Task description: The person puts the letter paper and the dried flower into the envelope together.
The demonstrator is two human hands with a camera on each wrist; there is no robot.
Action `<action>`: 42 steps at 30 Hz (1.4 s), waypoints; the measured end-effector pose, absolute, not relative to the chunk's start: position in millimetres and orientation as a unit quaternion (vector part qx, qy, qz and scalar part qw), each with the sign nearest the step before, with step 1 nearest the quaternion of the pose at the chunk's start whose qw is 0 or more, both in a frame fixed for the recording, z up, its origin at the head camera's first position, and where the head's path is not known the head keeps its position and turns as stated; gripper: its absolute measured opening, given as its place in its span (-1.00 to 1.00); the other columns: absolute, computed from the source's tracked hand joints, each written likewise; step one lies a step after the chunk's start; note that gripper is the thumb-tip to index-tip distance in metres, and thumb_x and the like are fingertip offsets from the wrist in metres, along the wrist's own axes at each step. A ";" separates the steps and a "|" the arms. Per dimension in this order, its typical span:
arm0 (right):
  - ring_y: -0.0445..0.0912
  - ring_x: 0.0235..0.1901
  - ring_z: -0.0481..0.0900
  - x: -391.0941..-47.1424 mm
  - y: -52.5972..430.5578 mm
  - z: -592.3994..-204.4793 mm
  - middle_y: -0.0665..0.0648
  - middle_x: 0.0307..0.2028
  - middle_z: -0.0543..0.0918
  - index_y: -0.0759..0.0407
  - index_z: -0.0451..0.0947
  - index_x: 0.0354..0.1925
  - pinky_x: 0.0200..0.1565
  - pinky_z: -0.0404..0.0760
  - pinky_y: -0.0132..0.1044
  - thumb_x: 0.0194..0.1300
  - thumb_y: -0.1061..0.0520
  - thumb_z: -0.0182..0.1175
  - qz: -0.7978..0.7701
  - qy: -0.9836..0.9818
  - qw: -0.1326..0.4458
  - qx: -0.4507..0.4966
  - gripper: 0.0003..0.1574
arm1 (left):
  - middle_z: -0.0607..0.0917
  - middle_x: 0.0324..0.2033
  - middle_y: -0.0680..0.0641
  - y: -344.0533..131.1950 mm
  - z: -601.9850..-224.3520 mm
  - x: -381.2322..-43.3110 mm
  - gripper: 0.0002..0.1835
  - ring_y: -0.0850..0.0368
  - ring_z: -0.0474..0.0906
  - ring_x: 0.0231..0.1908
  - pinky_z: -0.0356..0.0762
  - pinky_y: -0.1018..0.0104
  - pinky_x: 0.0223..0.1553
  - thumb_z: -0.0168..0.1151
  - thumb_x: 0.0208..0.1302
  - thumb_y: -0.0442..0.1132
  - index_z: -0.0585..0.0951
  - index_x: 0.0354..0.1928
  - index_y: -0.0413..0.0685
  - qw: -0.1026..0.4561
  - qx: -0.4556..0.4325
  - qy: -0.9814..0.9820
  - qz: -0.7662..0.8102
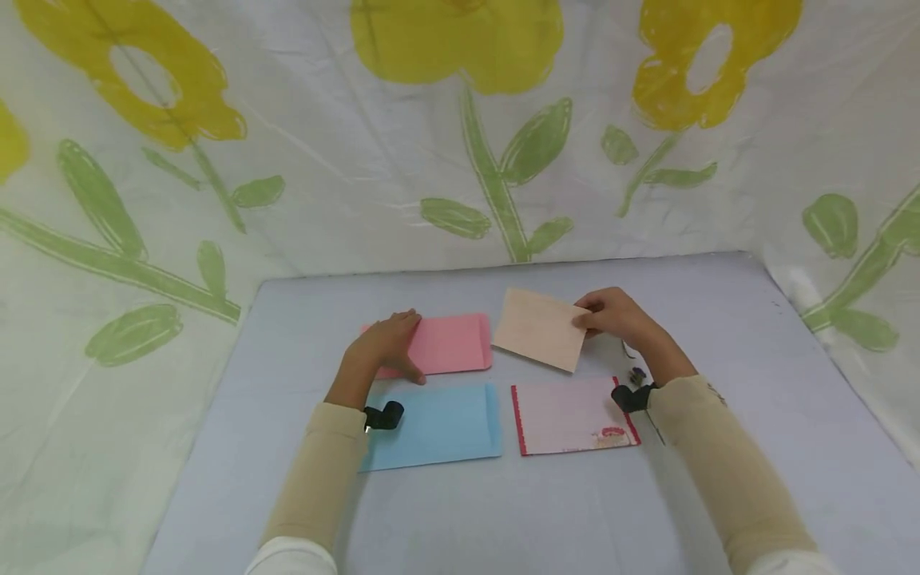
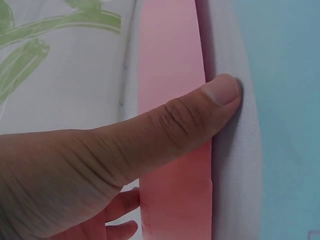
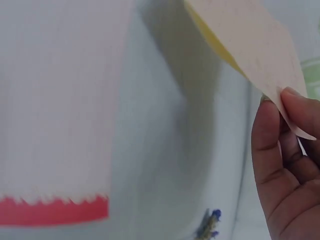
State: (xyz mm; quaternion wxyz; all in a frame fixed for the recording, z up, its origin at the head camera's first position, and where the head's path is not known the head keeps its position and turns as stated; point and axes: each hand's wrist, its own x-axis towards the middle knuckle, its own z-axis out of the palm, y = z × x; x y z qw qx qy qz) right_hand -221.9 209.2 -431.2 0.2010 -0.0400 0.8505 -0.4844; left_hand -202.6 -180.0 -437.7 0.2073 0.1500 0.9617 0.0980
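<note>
Pale grey-lavender and smooth, the bench spreads out before the person, whose beige sleeves come in on the near side of the blue envelope, one to its left and one to its right. Just right of the blue envelope, apart from it, I see a pale pink sheet with red edges and a small printed picture in its near right corner. Farther right of the blue envelope, by the right wrist, lies a flower sprig. Just beyond the blue envelope is a pink envelope; over its left end the left hand is spread wide, thumb at the near edge, fingers toward the far one. Whether it presses, I can't tell. Beyond the blue envelope and to its right, the right hand pinches a beige paper by its right edge, tilted above the bench, yellow showing along one side. Farthest from the blue envelope hangs a white backdrop with big yellow flowers.
</note>
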 end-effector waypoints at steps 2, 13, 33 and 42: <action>-0.02 -0.39 0.60 -221.0 204.7 -435.3 0.29 -0.24 0.58 0.38 0.49 -0.08 -0.27 0.60 -0.15 0.13 0.22 0.23 -0.491 0.847 0.202 -0.036 -0.62 | 0.09 0.34 -0.11 -180.0 -437.9 -203.1 0.19 -0.06 -0.04 0.31 0.01 -0.04 0.23 0.51 -0.37 0.14 0.12 0.35 -0.09 0.209 0.146 0.962 0.101; 0.00 -0.41 0.59 -218.7 190.9 -446.9 0.26 -0.25 0.58 0.30 0.47 -0.02 -0.28 0.60 -0.13 0.11 0.22 0.26 -0.504 0.833 0.220 -0.065 -0.57 | 0.11 0.33 -0.11 -176.7 -439.3 -203.6 0.18 -0.05 -0.04 0.31 0.04 -0.02 0.22 0.52 -0.38 0.13 0.12 0.34 -0.09 0.207 0.141 0.962 0.108; 0.02 -0.50 0.46 -224.2 173.1 -461.2 0.21 -0.47 0.44 0.08 0.52 0.00 -0.43 0.57 -0.19 0.20 0.19 0.18 -0.481 0.845 0.201 -0.118 -0.64 | 0.08 0.34 -0.09 -177.3 -440.8 -199.0 0.21 -0.04 -0.06 0.32 0.04 0.00 0.23 0.52 -0.39 0.13 0.10 0.35 -0.06 0.212 0.131 0.963 0.104; -0.04 -0.65 0.33 -229.0 166.7 -462.7 0.15 -0.62 0.40 0.09 0.53 0.01 -0.61 0.35 -0.27 0.30 0.24 0.02 -0.450 0.867 0.169 -0.128 -0.67 | 0.06 0.35 -0.07 -175.9 -443.5 -202.8 0.24 -0.02 -0.07 0.32 0.02 0.03 0.24 0.52 -0.41 0.17 0.07 0.37 -0.05 0.221 0.126 0.963 0.090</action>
